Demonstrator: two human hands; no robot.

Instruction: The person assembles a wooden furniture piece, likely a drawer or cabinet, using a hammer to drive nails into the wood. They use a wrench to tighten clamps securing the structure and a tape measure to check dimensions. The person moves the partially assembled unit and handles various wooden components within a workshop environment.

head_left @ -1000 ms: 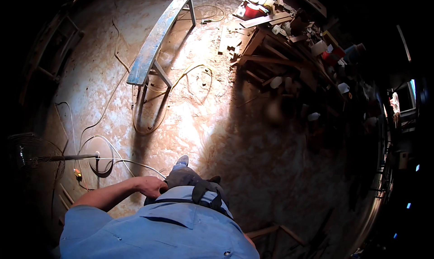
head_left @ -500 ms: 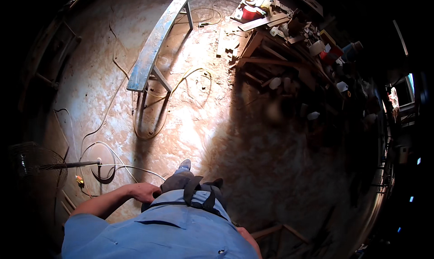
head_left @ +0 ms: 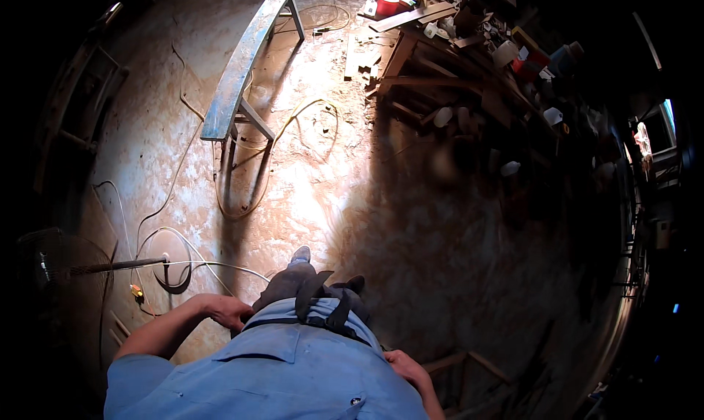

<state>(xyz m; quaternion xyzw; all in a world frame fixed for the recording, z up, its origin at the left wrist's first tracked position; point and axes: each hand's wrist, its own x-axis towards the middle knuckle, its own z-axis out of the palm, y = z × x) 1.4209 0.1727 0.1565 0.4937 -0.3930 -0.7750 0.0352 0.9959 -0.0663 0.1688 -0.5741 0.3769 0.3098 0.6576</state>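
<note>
At the left side of my waist, my left hand (head_left: 231,312) has its fingers curled in against the dark trousers (head_left: 282,286); what they grip, if anything, is hidden. My right hand (head_left: 402,363) is at the other side of the waist, closed at the edge of the light blue shirt (head_left: 293,380), and its fingertips are mostly out of sight. A dark belt (head_left: 275,320) with loose black straps (head_left: 312,291) runs between the two hands. One grey shoe (head_left: 300,256) is lit in front of me.
A long narrow bench (head_left: 238,75) with worn blue paint stands ahead. Cables (head_left: 264,192) loop over the dusty floor. To the left is a standing fan (head_left: 117,266). A cluttered wooden workbench (head_left: 433,82) with scraps and containers fills the far right. Wooden pieces (head_left: 488,366) lie low at right.
The bench and workbench have shifted slightly up and left in view. My right hand has come further into sight beside the waist. The left hand stays by the left hip, slightly further left.
</note>
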